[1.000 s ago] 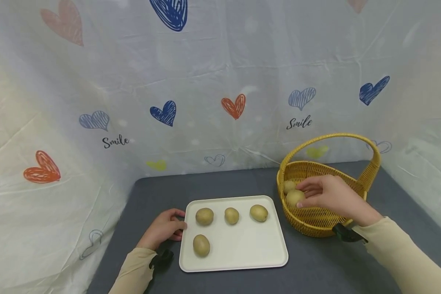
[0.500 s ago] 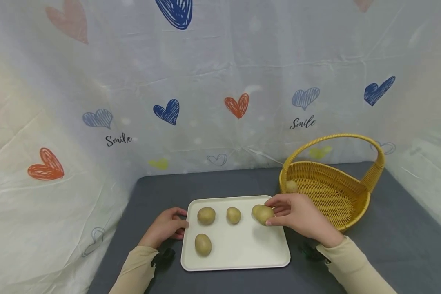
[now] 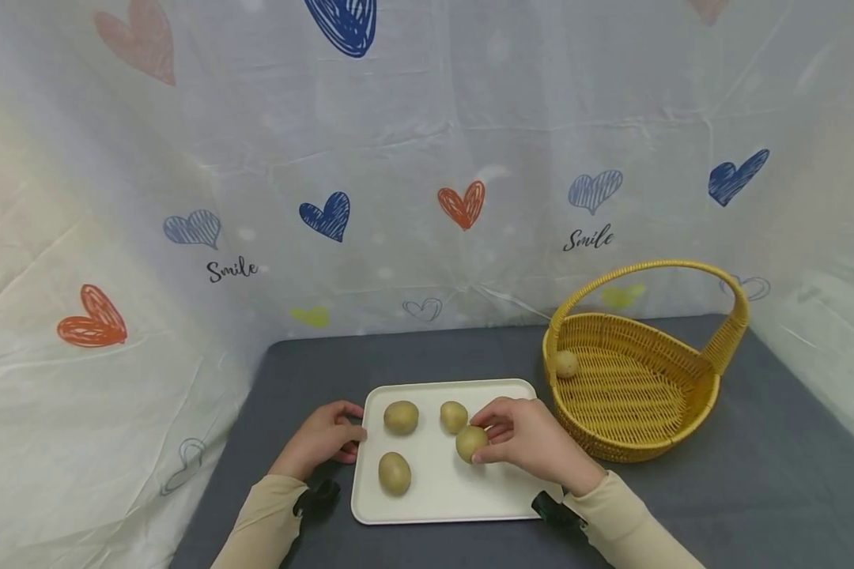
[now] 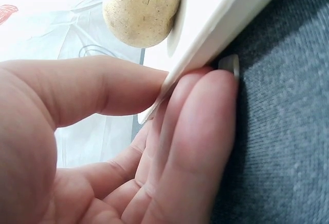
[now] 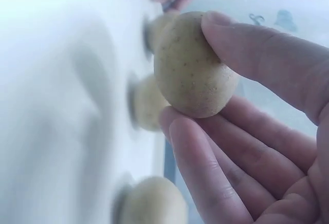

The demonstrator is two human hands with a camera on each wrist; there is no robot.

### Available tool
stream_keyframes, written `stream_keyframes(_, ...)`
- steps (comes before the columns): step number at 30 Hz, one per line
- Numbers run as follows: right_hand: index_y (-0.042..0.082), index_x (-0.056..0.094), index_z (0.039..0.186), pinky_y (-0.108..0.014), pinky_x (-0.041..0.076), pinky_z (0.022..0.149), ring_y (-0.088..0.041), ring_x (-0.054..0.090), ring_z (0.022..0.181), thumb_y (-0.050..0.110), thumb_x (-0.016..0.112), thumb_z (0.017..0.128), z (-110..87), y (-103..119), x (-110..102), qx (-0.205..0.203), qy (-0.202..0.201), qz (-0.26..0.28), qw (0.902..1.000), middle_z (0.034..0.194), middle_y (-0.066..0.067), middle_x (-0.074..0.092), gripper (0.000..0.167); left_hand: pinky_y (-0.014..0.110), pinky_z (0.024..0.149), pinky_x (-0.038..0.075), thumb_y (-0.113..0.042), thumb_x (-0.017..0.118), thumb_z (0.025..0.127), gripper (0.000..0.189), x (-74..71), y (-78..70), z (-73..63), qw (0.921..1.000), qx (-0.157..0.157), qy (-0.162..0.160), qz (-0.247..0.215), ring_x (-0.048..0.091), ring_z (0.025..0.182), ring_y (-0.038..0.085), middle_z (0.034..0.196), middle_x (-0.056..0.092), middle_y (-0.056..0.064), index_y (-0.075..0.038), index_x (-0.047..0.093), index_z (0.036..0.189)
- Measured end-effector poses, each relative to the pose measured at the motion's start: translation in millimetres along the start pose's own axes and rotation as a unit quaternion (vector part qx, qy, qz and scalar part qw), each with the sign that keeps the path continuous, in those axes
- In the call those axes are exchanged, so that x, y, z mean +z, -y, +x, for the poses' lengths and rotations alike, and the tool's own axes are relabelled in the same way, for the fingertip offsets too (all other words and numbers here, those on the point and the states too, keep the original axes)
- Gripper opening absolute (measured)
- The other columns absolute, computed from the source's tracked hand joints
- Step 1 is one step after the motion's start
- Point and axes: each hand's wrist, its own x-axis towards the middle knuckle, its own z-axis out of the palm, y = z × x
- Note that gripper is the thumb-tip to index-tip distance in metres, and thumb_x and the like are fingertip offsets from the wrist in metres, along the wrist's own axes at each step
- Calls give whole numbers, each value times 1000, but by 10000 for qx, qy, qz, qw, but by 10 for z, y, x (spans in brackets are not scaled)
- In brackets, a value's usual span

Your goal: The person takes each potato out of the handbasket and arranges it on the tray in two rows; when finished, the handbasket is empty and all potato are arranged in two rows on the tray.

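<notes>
My right hand (image 3: 530, 441) pinches a potato (image 3: 472, 445) between thumb and fingertips over the middle of a white tray (image 3: 441, 498). The right wrist view shows this potato (image 5: 193, 67) held apart from the tray surface, with other potatoes blurred behind. On the tray lie a potato at the back left (image 3: 402, 417), a smaller potato at the back middle (image 3: 454, 416) and a potato at the front left (image 3: 394, 473). Another potato (image 5: 154, 203) shows in the right wrist view; my right hand hides it from the head. My left hand (image 3: 320, 436) grips the tray's left rim, thumb above.
A yellow wicker basket (image 3: 629, 454) with a tall handle stands right of the tray, one potato (image 3: 566, 364) at its left inside. Beneath everything is a dark grey tabletop (image 3: 320, 363). A white curtain (image 3: 384, 142) printed with hearts hangs behind and at both sides.
My right hand has taken a potato from the basket and carried it left, past the potato at the tray's back right, to the middle of the tray. The left hand stays at the rim.
</notes>
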Motion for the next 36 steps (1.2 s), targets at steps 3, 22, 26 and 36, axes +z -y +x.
stream_keyframes(3,19,81,110,-23,62,81,-9,75,95,27,99,78,2,-10,77,-49,30,9,10000,109,3,75,38,35,60,65,-8,79,88,45,15,4,2,10000,-15,-20,-15,68,66,20,86,66,12,-1,65,131)
stream_keyframes(22,11,79,109,-21,60,76,-12,76,90,19,99,76,33,-69,325,-161,267,-83,9995,106,-1,80,39,36,60,65,-10,80,88,46,23,3,-4,10000,-19,-32,3,68,66,21,86,66,12,-2,66,131)
stream_keyframes(26,11,79,108,-22,60,76,-10,75,89,19,99,77,43,-53,338,-189,279,-144,9993,104,1,80,38,36,60,65,-10,80,88,46,13,2,-8,10000,-17,-43,-7,69,66,21,86,65,12,-2,66,131)
stream_keyframes(36,14,79,108,-22,58,76,-11,74,89,24,99,76,49,-3,355,-189,289,-329,9989,102,5,79,38,36,60,65,-9,80,87,45,-4,7,-6,9999,7,-34,-95,69,65,20,84,66,12,-1,66,130)
